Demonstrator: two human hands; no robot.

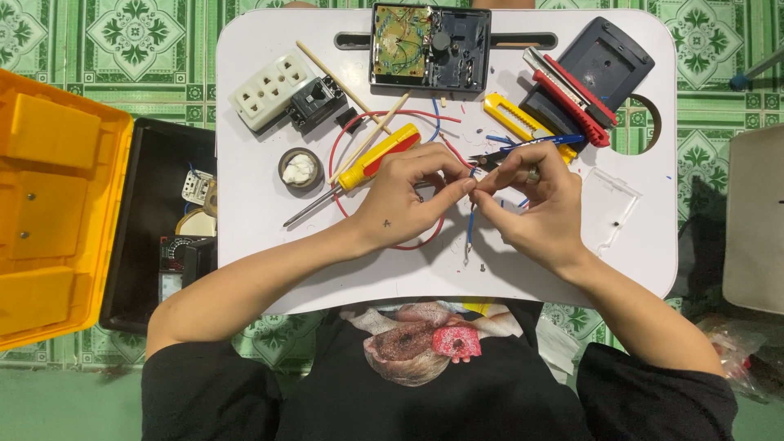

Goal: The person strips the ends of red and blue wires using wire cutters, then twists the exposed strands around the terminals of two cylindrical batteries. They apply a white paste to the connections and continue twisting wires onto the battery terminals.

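Note:
My left hand (408, 196) and my right hand (535, 204) meet fingertip to fingertip over the middle of a white lap table (261, 204). Between them they pinch a thin blue wire (470, 229) that hangs down toward me. A red wire (384, 118) loops on the table around and under my left hand. My right hand also holds small black cutters (488, 160) whose tips point left. A yellow and red screwdriver (371, 159) lies just left of my left hand.
An open device with a circuit board (429, 47) sits at the table's far edge. A white socket block (271, 88), a yellow utility knife (516, 121), a red knife (572, 96), a small tin (299, 167) and a clear cover (608, 200) lie around. An open yellow toolbox (57, 204) stands left.

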